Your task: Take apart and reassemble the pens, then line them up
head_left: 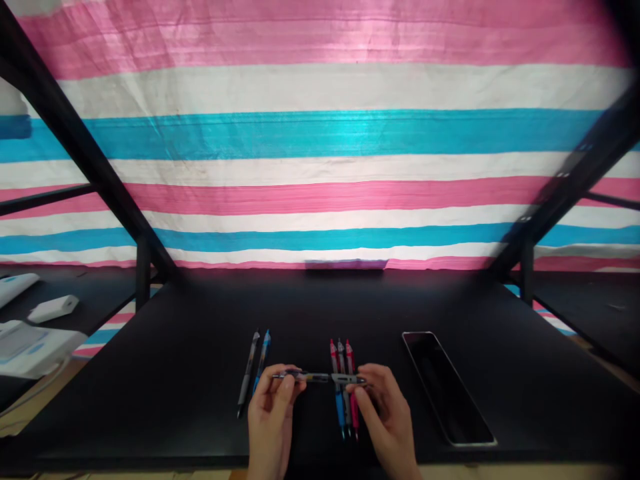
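Between both hands a grey and clear pen [317,378] is held level above the black table. My left hand [275,407] pinches its left end. At the other end, the fingertips of my right hand [385,410] close on the grey part. Beneath the held pen lie several pens side by side, among them a pink pen [355,407] and a blue-ended pen [340,410]; the pen and my fingers partly cover them. Just left of my left hand, a grey pen [248,377] and a blue pen [263,353] lie apart from the others.
A phone [450,390] with a dark screen lies right of my right hand. Black metal posts [115,193] flank the black table [190,373]. A striped sheet [320,140] hangs behind. White devices [40,347] and a white adapter [54,309] rest at far left.
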`<move>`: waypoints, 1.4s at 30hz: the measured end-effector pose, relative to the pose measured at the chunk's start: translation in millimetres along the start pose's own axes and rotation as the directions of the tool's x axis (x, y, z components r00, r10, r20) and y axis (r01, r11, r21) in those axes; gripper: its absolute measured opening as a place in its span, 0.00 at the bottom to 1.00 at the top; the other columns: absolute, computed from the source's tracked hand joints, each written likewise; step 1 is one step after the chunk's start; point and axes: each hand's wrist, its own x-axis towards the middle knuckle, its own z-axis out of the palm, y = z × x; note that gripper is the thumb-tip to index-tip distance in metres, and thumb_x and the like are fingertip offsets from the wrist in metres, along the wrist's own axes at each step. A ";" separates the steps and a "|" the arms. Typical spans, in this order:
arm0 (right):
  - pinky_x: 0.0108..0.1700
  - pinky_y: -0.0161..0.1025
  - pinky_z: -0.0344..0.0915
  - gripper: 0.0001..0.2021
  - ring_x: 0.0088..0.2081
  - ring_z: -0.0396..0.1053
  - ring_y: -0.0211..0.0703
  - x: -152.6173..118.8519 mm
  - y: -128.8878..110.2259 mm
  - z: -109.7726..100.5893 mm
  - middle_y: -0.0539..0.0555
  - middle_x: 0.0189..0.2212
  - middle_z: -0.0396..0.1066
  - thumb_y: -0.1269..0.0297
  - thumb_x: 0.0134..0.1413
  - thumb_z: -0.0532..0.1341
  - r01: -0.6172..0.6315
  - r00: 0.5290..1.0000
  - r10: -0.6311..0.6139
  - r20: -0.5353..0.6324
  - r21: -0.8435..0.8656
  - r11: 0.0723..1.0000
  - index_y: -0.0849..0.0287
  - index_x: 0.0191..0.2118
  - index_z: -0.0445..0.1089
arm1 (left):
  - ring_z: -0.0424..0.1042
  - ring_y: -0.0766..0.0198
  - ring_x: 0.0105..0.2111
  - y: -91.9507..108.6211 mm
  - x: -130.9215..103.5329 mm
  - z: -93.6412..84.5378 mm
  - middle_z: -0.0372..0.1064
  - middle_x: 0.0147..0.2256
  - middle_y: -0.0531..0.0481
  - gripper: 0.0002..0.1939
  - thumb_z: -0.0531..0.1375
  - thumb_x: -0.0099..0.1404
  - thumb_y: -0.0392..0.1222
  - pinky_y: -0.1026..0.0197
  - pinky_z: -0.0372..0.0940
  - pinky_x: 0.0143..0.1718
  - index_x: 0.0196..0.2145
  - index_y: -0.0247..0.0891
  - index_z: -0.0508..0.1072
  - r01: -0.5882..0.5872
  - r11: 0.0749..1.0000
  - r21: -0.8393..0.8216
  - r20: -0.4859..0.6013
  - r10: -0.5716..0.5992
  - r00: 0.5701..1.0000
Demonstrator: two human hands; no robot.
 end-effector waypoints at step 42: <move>0.27 0.34 0.53 0.20 0.24 0.57 0.37 3.7 -2.2 5.6 0.47 0.22 0.56 0.61 0.70 0.51 0.230 0.967 -0.186 0.177 -0.276 0.933 0.56 0.23 0.55 | 0.74 0.64 0.35 1.4 4.0 11.1 0.75 0.34 0.50 0.14 0.73 0.54 0.47 0.64 0.70 0.42 0.36 0.39 0.80 0.016 0.997 -0.081 0.014 -0.015 1.000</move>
